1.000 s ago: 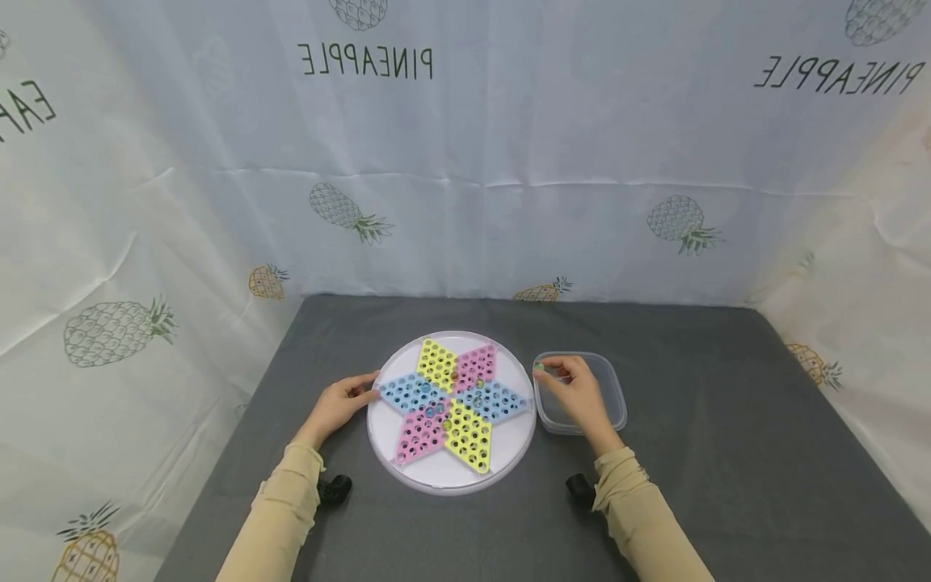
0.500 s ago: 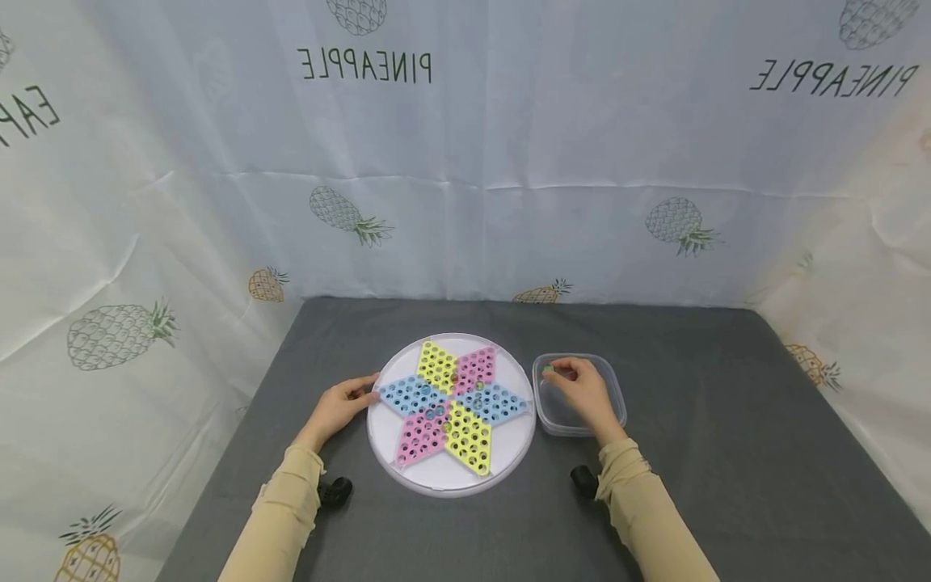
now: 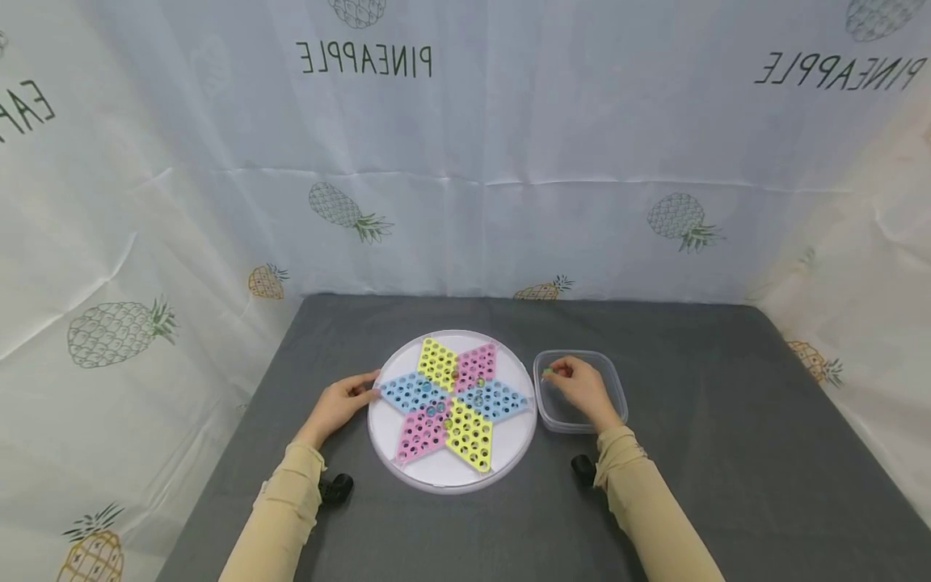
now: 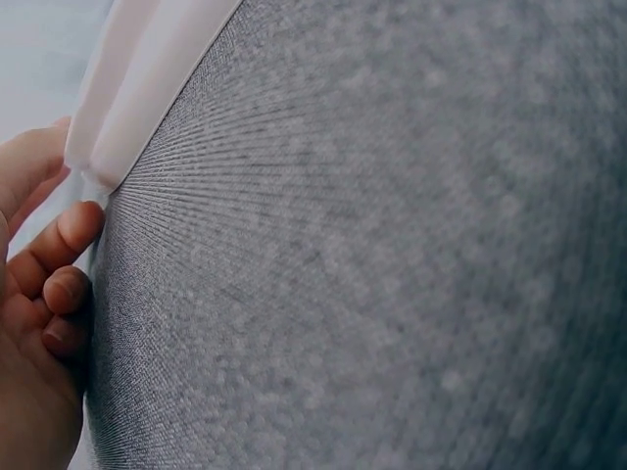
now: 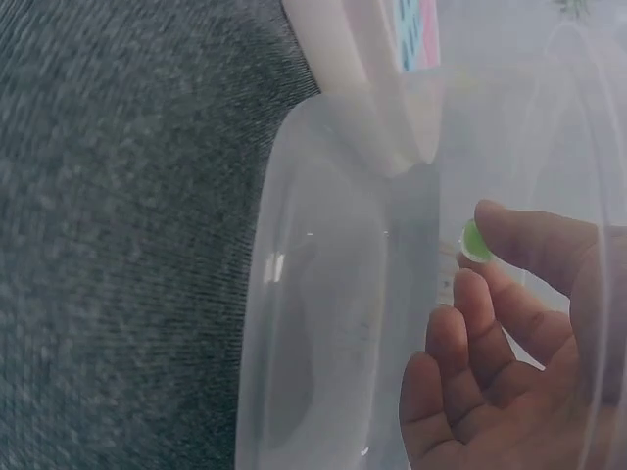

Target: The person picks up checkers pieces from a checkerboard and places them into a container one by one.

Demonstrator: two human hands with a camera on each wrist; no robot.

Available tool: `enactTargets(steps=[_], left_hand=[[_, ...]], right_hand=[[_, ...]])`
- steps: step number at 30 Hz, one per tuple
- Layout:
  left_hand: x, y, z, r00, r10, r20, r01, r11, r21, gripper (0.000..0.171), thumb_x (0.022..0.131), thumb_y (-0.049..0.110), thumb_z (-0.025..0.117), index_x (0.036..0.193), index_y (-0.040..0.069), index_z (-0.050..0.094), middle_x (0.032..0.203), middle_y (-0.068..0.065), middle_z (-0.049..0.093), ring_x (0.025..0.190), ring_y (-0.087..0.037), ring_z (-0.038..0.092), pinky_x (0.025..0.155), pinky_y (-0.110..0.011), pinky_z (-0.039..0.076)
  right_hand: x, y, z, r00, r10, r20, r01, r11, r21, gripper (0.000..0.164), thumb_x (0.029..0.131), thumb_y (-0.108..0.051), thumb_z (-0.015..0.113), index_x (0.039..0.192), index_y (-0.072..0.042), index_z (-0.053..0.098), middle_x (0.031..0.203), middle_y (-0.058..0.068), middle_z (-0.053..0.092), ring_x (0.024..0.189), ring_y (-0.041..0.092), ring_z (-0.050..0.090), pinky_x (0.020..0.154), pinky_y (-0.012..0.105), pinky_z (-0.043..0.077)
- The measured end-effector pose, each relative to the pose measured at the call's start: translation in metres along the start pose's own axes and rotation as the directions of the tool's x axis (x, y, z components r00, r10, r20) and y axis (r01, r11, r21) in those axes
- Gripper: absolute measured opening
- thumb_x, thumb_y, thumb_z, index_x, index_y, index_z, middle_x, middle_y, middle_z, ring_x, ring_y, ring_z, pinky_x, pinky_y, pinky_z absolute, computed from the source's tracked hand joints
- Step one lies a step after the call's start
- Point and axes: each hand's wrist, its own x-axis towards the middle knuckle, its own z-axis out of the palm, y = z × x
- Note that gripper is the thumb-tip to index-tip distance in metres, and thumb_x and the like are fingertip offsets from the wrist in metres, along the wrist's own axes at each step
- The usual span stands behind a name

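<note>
A round white Chinese checkers board (image 3: 509,449) lies on the dark cloth, with a pink, yellow and blue star of holes and several marbles near its centre. My left hand (image 3: 343,406) holds the board by its left edge; in the left wrist view, fingertips stand at the white rim (image 4: 132,117) and other fingers (image 4: 67,291) are curled below it. Between thumb and index finger my right hand (image 3: 583,390) pinches a green marble (image 5: 476,242). That hand is over the clear plastic container (image 5: 323,255), just right of the board.
The dark cloth (image 3: 735,444) covers the table right of the container. A pale curtain (image 3: 465,234) with pineapple prints hangs behind and at both sides. Black wrist devices show by each sleeve, including one by the left sleeve (image 3: 336,488).
My right hand has moved slightly right, bringing the green marble from the container's left rim to over its inside. My left hand stays at the board's edge.
</note>
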Motion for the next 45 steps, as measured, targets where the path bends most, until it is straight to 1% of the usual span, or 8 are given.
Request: enactTargets(steps=[4, 10, 21, 27, 32, 40, 42, 45], left_hand=[[0.000, 0.001, 0.000, 1.000, 0.003, 0.004, -0.003, 1.000, 0.005, 0.048, 0.086, 0.035, 0.065, 0.130, 0.017, 0.057, 0.077, -0.003, 0.049, 0.072, -0.016, 0.042, 0.066, -0.030, 0.034], [0.000, 0.000, 0.000, 1.000, 0.005, 0.002, -0.005, 1.000, 0.011, 0.047, 0.087, 0.035, 0.065, 0.130, 0.018, 0.057, 0.078, -0.002, 0.049, 0.073, -0.015, 0.043, 0.067, -0.030, 0.034], [0.001, -0.002, 0.001, 1.000, 0.005, -0.003, -0.005, 1.000, 0.013, 0.047, 0.087, 0.036, 0.064, 0.130, 0.019, 0.057, 0.077, -0.001, 0.049, 0.072, -0.014, 0.042, 0.067, -0.029, 0.034], [0.003, -0.002, 0.002, 1.000, 0.010, -0.004, -0.010, 1.000, 0.009, 0.047, 0.086, 0.036, 0.065, 0.130, 0.019, 0.057, 0.077, -0.001, 0.048, 0.071, -0.014, 0.042, 0.066, -0.029, 0.034], [0.002, -0.004, 0.003, 1.000, 0.006, -0.006, -0.006, 1.000, 0.004, 0.047, 0.086, 0.035, 0.065, 0.130, 0.019, 0.057, 0.076, -0.002, 0.049, 0.071, -0.014, 0.043, 0.066, -0.029, 0.034], [0.003, -0.003, 0.003, 1.000, 0.021, -0.009, -0.021, 1.000, 0.009, 0.048, 0.087, 0.035, 0.065, 0.130, 0.018, 0.057, 0.077, -0.003, 0.049, 0.072, -0.015, 0.043, 0.067, -0.029, 0.034], [0.003, -0.003, 0.002, 1.000, 0.021, -0.009, -0.021, 1.000, 0.011, 0.048, 0.087, 0.036, 0.064, 0.130, 0.017, 0.057, 0.078, -0.003, 0.049, 0.072, -0.015, 0.043, 0.067, -0.029, 0.035], [0.002, -0.003, 0.001, 1.000, 0.015, -0.005, -0.015, 1.000, 0.003, 0.048, 0.087, 0.035, 0.064, 0.131, 0.017, 0.056, 0.078, -0.003, 0.049, 0.073, -0.015, 0.043, 0.067, -0.029, 0.034]], right_hand=[[0.002, 0.002, 0.002, 1.000, 0.003, 0.017, -0.003, 1.000, -0.006, 0.032, 0.087, -0.026, 0.063, 0.108, -0.001, 0.063, 0.093, 0.012, 0.060, 0.082, 0.022, 0.053, 0.068, 0.030, 0.044], [0.005, 0.004, 0.003, 0.999, -0.032, 0.022, 0.032, 0.999, -0.033, 0.030, 0.088, -0.025, 0.063, 0.107, -0.002, 0.064, 0.092, 0.013, 0.062, 0.080, 0.021, 0.055, 0.065, 0.029, 0.043], [0.008, 0.004, 0.003, 0.998, -0.045, 0.033, 0.046, 0.998, -0.032, 0.032, 0.090, -0.028, 0.060, 0.111, -0.004, 0.064, 0.100, 0.015, 0.063, 0.085, 0.023, 0.057, 0.069, 0.033, 0.046], [0.008, 0.004, 0.002, 0.999, -0.014, 0.033, 0.015, 1.000, -0.011, 0.034, 0.090, -0.032, 0.059, 0.112, -0.006, 0.063, 0.104, 0.014, 0.063, 0.090, 0.024, 0.056, 0.074, 0.035, 0.047], [0.008, 0.006, 0.002, 0.999, 0.008, 0.046, -0.007, 1.000, -0.010, 0.039, 0.091, -0.037, 0.058, 0.114, -0.006, 0.062, 0.105, 0.013, 0.062, 0.089, 0.023, 0.056, 0.074, 0.035, 0.047], [0.006, 0.004, -0.001, 0.999, 0.000, 0.040, -0.001, 1.000, 0.021, 0.040, 0.091, -0.040, 0.057, 0.115, -0.008, 0.062, 0.106, 0.012, 0.062, 0.091, 0.023, 0.056, 0.074, 0.033, 0.047], [0.004, 0.001, -0.003, 1.000, 0.001, 0.031, -0.002, 1.000, 0.031, 0.039, 0.091, -0.040, 0.057, 0.114, -0.009, 0.062, 0.105, 0.012, 0.061, 0.091, 0.023, 0.056, 0.073, 0.032, 0.047], [0.002, -0.005, -0.008, 1.000, -0.004, 0.022, 0.004, 0.999, 0.034, 0.040, 0.091, -0.041, 0.057, 0.115, -0.010, 0.062, 0.107, 0.012, 0.061, 0.094, 0.024, 0.055, 0.074, 0.033, 0.047]])
